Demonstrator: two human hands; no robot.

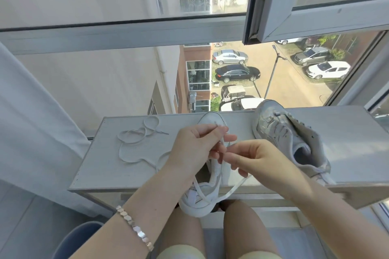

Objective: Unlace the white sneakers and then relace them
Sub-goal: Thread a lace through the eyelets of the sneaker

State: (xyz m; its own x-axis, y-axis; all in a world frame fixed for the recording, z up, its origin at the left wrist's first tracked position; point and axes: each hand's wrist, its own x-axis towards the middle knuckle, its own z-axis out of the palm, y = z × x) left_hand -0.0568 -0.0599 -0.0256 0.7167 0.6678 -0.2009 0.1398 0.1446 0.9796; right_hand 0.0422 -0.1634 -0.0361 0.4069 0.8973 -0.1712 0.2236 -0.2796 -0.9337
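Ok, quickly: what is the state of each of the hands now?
Left hand: closed, gripping the shoelace.
Right hand: closed, pinching the same shoelace.

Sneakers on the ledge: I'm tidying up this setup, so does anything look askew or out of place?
Yes. The near sneaker overhangs the ledge's front edge at the heel. The other sneaker lies tipped on its side at the right, and a loose lace sprawls in loops at the left.

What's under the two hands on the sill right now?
A white low sneaker, toe toward the window, heel past the near edge of the pale sill, a flat white lace trailing from it. The left hand and right hand cover its eyelets.
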